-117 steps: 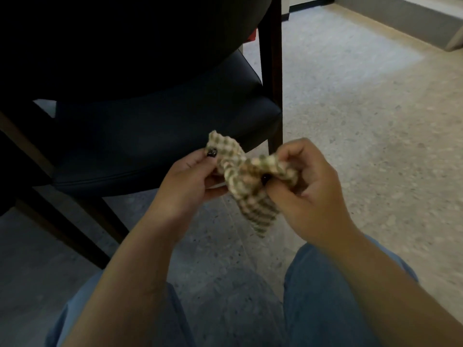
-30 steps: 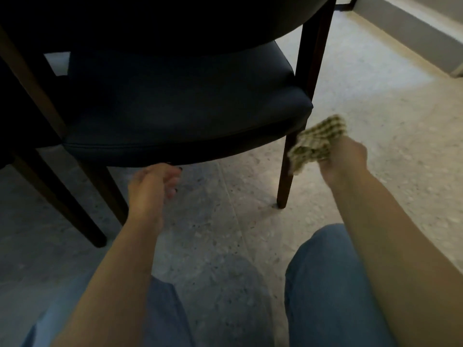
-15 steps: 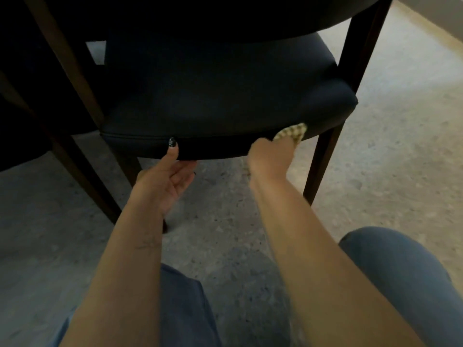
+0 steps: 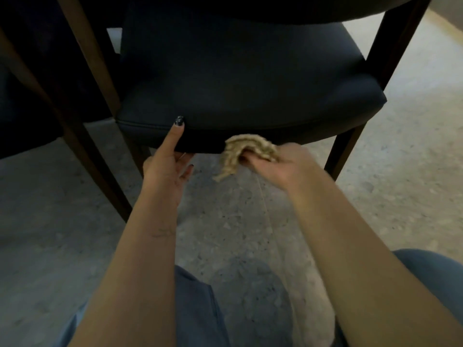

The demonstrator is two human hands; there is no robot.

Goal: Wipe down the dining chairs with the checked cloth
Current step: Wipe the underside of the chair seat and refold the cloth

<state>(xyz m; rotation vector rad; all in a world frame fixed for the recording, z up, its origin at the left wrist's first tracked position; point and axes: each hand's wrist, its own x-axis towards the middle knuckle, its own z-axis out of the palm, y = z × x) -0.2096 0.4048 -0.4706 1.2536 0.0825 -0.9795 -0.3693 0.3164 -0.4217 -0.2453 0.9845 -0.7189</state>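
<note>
Left hand (image 4: 166, 169): I have the thumb up on the seat (image 4: 240, 78) edge, fingers under it.
Right hand (image 4: 280, 164): I grip the cloth (image 4: 246, 152), bunched, at that edge.

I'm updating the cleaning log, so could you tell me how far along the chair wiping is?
Done: nothing visibly finished. In hand: the right hand presses the cloth to the seat's front edge while the left hand steadies it. Left: the seat top, the legs and the other chairs.

My checked cloth (image 4: 246, 150), beige and bunched, presses the front edge of the dark padded chair (image 4: 240, 78) at its six o'clock, one corner dangling toward seven.
</note>
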